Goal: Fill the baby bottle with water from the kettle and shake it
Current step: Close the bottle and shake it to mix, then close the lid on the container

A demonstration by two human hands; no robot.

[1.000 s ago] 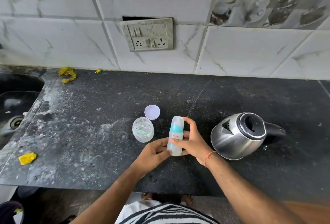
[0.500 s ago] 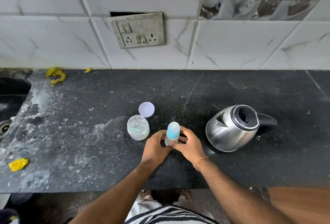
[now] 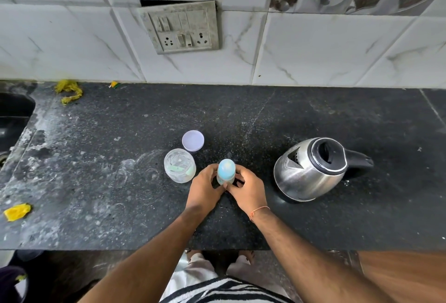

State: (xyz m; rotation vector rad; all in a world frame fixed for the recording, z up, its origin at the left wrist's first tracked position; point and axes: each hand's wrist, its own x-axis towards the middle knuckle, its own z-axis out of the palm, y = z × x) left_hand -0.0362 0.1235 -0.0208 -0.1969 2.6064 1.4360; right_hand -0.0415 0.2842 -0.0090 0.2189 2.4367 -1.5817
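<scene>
Blue-capped baby bottle point(image 3: 226, 169) upright | both hands' fingers point(image 3: 209, 169) curled round it

Capped blue baby bottle point(image 3: 226, 171) stands upright on the counter, left of the steel kettle point(image 3: 311, 169).

I see a dark speckled surface point(image 3: 120, 206) with a clear jar point(image 3: 179, 165) standing open on it and a pale lilac lid point(image 3: 192, 140) just behind. Yellow scraps point(image 3: 68, 90) point(image 3: 17, 211) lie left. A grey switchboard point(image 3: 181, 27) is set in the tiled wall point(image 3: 337, 49).
</scene>
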